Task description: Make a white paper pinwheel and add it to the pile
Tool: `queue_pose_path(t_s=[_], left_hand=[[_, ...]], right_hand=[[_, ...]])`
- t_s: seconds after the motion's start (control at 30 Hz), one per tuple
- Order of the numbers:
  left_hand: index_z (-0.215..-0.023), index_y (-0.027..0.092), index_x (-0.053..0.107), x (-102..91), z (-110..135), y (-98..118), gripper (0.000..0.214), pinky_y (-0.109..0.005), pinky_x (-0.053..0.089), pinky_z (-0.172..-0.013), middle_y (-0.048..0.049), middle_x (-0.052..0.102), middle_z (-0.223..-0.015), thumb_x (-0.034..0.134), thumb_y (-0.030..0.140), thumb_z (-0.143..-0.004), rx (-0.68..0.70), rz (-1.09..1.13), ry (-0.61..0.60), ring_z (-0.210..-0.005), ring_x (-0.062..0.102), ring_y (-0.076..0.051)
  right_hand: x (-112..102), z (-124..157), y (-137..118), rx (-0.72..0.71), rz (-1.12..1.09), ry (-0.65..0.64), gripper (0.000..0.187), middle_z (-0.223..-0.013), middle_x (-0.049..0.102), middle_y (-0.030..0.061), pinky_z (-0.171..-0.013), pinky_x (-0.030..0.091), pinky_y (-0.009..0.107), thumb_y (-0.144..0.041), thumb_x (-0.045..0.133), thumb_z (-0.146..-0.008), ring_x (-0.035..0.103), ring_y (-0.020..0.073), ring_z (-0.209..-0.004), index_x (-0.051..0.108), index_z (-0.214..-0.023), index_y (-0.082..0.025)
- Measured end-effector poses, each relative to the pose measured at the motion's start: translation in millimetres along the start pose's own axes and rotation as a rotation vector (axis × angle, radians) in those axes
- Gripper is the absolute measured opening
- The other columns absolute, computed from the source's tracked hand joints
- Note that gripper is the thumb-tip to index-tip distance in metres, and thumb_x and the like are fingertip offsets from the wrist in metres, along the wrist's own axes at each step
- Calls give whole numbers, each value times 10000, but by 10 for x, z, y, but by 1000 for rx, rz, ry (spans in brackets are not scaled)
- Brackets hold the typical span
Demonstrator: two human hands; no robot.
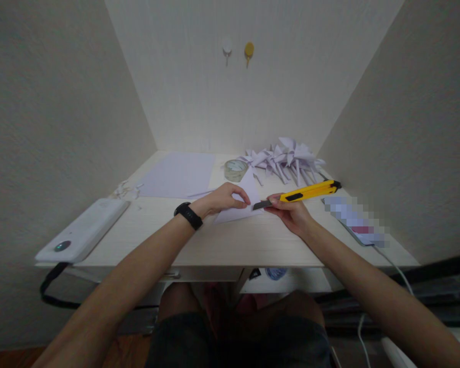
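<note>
My right hand (pixel 291 214) is closed around a yellow utility knife (pixel 308 192), its grey blade out and pointing left. The blade tip sits over the right edge of a small white sheet of paper (pixel 249 186). My left hand (pixel 230 197), with a black watch (pixel 189 214) on the wrist, lies over that same paper. Its thumb and forefinger curve together at the tips, pinching or pressing the paper close to the blade. The paper's near corner shows below the left hand, and part of the paper is hidden under the fingers.
Behind the hands are a roll of clear tape (pixel 235 170) and a pile of folded paper pinwheels (pixel 287 158). A large white sheet (pixel 178 174) lies at back left. A white device (pixel 82 230) stands left, a phone (pixel 354 220) with a cable right. Walls enclose the desk (pixel 230 248).
</note>
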State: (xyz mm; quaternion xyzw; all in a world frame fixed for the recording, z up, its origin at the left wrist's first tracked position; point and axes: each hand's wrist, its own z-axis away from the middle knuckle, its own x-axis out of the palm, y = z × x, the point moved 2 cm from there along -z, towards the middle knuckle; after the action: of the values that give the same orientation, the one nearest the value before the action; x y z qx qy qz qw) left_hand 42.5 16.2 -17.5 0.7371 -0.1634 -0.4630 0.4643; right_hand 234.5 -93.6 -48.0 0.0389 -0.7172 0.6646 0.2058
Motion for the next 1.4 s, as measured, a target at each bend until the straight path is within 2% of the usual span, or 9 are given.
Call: queue_pose_path(t_s=[0.23,0.43,0.57,0.7,0.8,0.9,1.07,1.27,1.4], left_hand=[[-876,162,723,8,20,15,189,-336,451,-875,-39,721,-911,747,226,-700,15,143,-84,-875,634,-171],[-1030,182,598,7,51,55,452,-354,467,-847,-44,625,-1043,800,295,-642,17,151,-89,-969,589,-201],[-1029,197,538,39,45,113,650,-460,450,-951,-107,508,-1215,889,381,-514,103,-124,24,-1183,498,-306],[-1034,208,512,163,63,184,802,-546,370,-1081,-167,285,-1436,941,429,-393,257,-317,115,-1376,319,-394],[-1082,212,474,250,110,240,821,-563,398,-1071,-190,172,-1515,938,373,-424,324,-405,182,-1412,280,-421],[-1098,205,471,288,163,300,682,-548,437,-1040,-194,118,-1563,870,246,-547,372,-513,232,-1406,315,-419],[-1068,203,505,283,184,340,563,-506,438,-1038,-179,252,-1529,824,253,-607,409,-553,201,-1340,420,-370],[-968,221,506,288,151,327,424,-418,442,-1005,-93,537,-1241,770,257,-637,398,-395,77,-1185,522,-262],[-946,210,498,311,168,327,335,-364,471,-914,-69,552,-1099,669,201,-658,354,-437,46,-1034,552,-228]], right_hand=[[-31,-4,24,86,1,7,309,-698,724,12,-655,605,284,-283,922,-480,670,148,-628,735,-705,-186],[-77,-36,22,89,-94,27,241,-674,726,-1,-634,628,290,-219,882,-517,689,161,-613,732,-704,-204],[-92,-49,18,111,-199,17,202,-690,743,12,-739,638,340,-183,839,-559,715,181,-652,733,-731,-192],[-92,-44,7,99,-263,-20,125,-718,757,27,-889,607,440,-161,783,-630,742,223,-748,711,-729,-189],[-118,-55,11,101,-280,-56,112,-726,759,37,-882,611,440,-119,752,-670,748,227,-769,700,-752,-176],[-149,-71,17,112,-303,-94,111,-745,764,60,-803,638,400,-88,719,-700,748,227,-768,702,-785,-157],[-181,-76,15,109,-287,-124,96,-766,769,67,-766,641,394,-103,689,-732,743,223,-748,714,-802,-163],[-197,-54,23,133,-212,-166,99,-704,749,11,-737,627,355,-115,716,-684,712,179,-600,723,-749,-189],[-179,-35,8,149,-208,-190,92,-667,737,7,-753,623,420,-151,725,-687,719,202,-619,728,-769,-193]])
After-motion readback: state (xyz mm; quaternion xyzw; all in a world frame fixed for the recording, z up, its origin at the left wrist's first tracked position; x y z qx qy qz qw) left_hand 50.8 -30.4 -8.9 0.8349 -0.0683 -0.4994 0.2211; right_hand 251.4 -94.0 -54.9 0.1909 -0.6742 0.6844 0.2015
